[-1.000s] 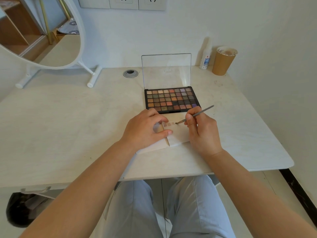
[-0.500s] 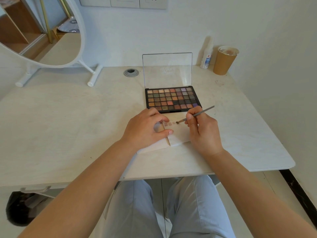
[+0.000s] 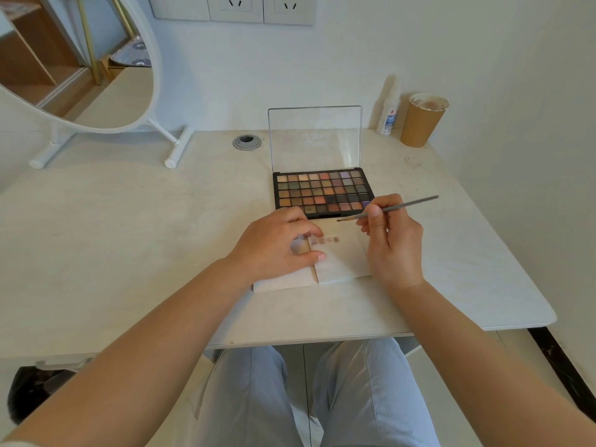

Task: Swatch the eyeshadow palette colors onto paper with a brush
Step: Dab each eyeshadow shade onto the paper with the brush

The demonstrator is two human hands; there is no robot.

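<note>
Bare forearms, light blue-grey trousers (a seam down each leg)

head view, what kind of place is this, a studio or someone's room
Most likely a dressing table in a home bedroom: a tilting round mirror stands on the pale table, an open eyeshadow palette lies by the wall, and wall sockets sit above.

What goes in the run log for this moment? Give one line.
right hand holds brush | tip above paper, near palette front edge | left hand rests on paper | swatches in a row
</note>
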